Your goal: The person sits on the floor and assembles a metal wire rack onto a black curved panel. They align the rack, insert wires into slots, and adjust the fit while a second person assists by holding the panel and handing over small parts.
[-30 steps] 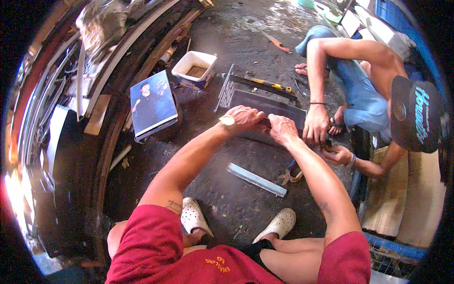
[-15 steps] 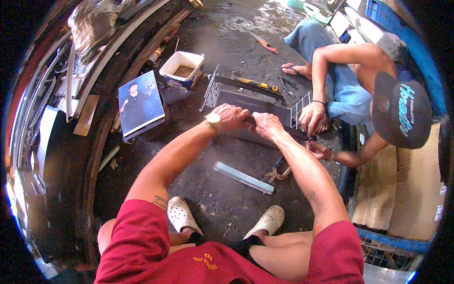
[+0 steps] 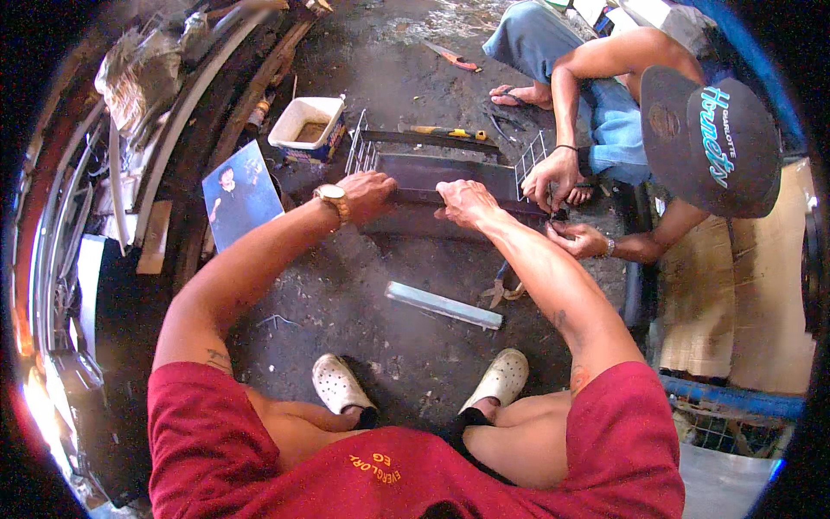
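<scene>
Across the floor ahead of me lies a long dark panel (image 3: 418, 196) with a raised edge, part of a low frame with wire mesh ends. My left hand (image 3: 370, 195) is closed on this edge near the left mesh end (image 3: 364, 153). Farther right, my right hand (image 3: 467, 202) grips the same edge, its fingers curled over it. At the panel's right end a co-worker's two hands (image 3: 553, 183) pinch something small and dark by the right mesh end (image 3: 529, 160). What they hold is too small to make out.
A grey metal bar (image 3: 443, 305) and pliers (image 3: 499, 288) lie on the floor nearer me. Beyond the frame are a yellow-black tool (image 3: 450, 132) and a red-handled saw (image 3: 451, 57). A white tub (image 3: 304, 121) and a picture board (image 3: 242, 197) stand left; cardboard (image 3: 735, 303) lies right.
My left hand has slid left along the edge, away from my right hand, widening the gap between them. The whole view has shifted a little. The co-worker's hands stay at the right end.
</scene>
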A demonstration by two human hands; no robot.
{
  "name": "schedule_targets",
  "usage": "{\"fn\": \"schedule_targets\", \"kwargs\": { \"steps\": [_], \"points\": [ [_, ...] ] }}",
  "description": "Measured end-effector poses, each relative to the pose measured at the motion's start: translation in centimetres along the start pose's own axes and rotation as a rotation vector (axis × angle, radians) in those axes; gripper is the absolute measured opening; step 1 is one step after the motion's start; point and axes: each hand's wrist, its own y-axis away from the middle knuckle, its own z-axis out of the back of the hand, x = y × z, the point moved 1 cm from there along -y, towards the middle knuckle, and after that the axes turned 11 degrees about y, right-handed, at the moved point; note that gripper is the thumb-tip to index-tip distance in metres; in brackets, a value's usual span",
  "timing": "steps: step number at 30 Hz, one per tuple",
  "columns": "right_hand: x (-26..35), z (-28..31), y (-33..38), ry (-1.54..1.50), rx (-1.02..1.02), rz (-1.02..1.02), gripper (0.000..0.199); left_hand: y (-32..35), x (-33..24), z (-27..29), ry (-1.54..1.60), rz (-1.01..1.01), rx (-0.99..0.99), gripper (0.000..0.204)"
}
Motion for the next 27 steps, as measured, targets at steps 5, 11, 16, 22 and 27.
{"fn": "schedule_targets", "kwargs": {
  "steps": [5, 11, 16, 22, 27],
  "points": [
    [0.1, -0.1, -0.4, 0.064, 0.015, -0.029, 0.037, 0.6, -0.8, -1.0, 0.008, -0.006, -0.134, 0.039],
    [0.5, -0.2, -0.6, 0.110, 0.046, -0.087, 0.042, -0.8, -1.1, -2.2, -0.002, -0.002, -0.247, 0.049],
    [0.6, -0.1, -0.4, 0.090, 0.047, -0.101, 0.047, -1.0, 0.1, -2.9, 0.033, -0.044, -0.283, 0.044],
    [1.1, 0.1, -0.5, 0.107, 0.026, -0.109, 0.049, -1.0, 1.5, -3.6, 0.074, -0.176, -0.413, 0.038],
    [1.3, 0.0, -0.5, 0.088, 0.035, -0.117, 0.048, -1.2, 1.4, -3.7, 0.091, -0.098, -0.316, 0.039]
  ]
}}
